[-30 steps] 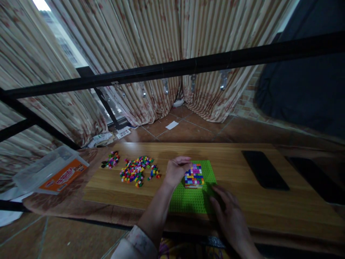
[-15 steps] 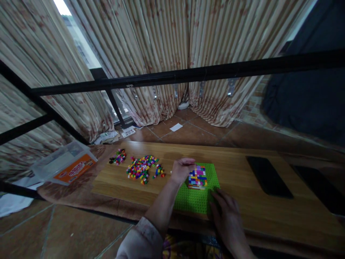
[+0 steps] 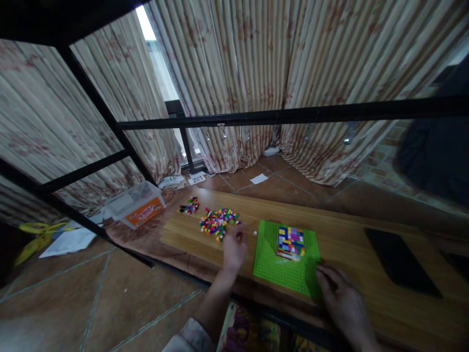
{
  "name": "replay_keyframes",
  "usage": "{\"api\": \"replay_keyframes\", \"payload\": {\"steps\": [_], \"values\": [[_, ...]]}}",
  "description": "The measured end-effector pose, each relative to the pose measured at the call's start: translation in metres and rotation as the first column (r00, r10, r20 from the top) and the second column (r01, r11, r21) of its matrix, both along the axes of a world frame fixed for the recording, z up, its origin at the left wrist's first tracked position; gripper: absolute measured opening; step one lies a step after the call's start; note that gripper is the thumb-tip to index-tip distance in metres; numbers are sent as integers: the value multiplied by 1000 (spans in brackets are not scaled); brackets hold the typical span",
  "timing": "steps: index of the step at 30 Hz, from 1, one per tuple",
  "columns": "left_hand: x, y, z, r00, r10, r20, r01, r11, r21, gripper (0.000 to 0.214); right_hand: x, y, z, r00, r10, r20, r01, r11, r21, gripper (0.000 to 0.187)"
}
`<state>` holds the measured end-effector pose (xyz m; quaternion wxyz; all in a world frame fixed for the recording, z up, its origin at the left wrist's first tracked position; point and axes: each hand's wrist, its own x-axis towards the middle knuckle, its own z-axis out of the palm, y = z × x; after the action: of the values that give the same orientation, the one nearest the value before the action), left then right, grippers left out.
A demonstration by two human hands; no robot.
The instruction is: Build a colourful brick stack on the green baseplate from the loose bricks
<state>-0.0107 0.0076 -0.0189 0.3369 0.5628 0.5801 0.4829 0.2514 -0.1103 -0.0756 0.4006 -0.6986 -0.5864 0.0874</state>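
My left hand [image 3: 234, 252] hovers at the near right edge of a pile of small coloured building bricks [image 3: 214, 222], its fingers loosely bent and apart, slightly blurred; I see nothing in them. A green studded baseplate [image 3: 269, 264] lies on the wooden table. On it stands a low square block of multicoloured bricks [image 3: 291, 242], with blue, purple, yellow and white ones on top. My right hand [image 3: 340, 298] grips the baseplate's right edge near its front corner, thumb and fingertips at the rim. One white brick [image 3: 255, 232] lies alone left of the baseplate.
A smaller brick pile [image 3: 189, 206] lies at the table's far left. Beyond it stands a clear plastic box [image 3: 137, 205] with an orange label. A dark flat slab [image 3: 401, 261] rests at the right on the wooden table [image 3: 337, 227]. A black metal rail [image 3: 256, 117] crosses behind.
My left hand has moved left from the brick block to the loose pile. My right hand stays by the baseplate's right edge. The view has turned left, showing more floor there.
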Motion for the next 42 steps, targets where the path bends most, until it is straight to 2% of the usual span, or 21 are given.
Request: {"api": "replay_keyframes", "payload": {"steps": [3,6,9,13,24,26,28,31,32,34,36,38,40,42], "values": [[-34,1,-1,954,52,-296,-54,999,2,33,6,6,0,1000,-8,16,7,999,41,39],[-44,8,7,810,0,-586,2,1000,3,39,6,9,-2,998,-22,57,17,997,80,39],[-40,16,15,671,-40,-740,47,999,-11,40,3,8,-4,996,-46,74,39,995,91,39],[-35,22,16,569,-82,-819,54,997,-62,40,1,7,-3,994,-56,90,48,995,87,38],[-29,28,19,536,-110,-837,111,992,-60,22,-4,7,1,994,-78,81,71,994,89,36],[-30,27,23,547,-104,-831,127,991,-41,21,-3,7,2,995,-78,56,73,994,85,35],[-30,21,28,603,-86,-793,143,990,2,21,-3,7,4,996,-88,-8,88,993,82,35],[-25,-1,37,787,-91,-610,180,980,87,22,-7,4,16,968,-151,-199,172,981,93,37],[-21,-11,40,857,-102,-504,181,977,110,22,-13,2,24,944,-181,-275,214,972,95,38],[-9,-35,47,949,-164,-271,202,972,121,20,-30,-2,48,884,-209,-418,267,960,85,39],[5,-57,55,974,-211,-80,220,967,132,20,-54,-5,78,855,-95,-510,157,984,80,37],[17,-76,63,966,-254,46,247,962,113,21,-77,-6,106,826,77,-558,-29,995,95,35],[25,-88,71,951,-297,91,289,953,93,20,-92,-6,126,793,173,-584,-129,985,117,34],[28,-96,78,938,-335,93,328,941,82,18,-100,-6,135,775,225,-590,-180,974,135,28]]}}
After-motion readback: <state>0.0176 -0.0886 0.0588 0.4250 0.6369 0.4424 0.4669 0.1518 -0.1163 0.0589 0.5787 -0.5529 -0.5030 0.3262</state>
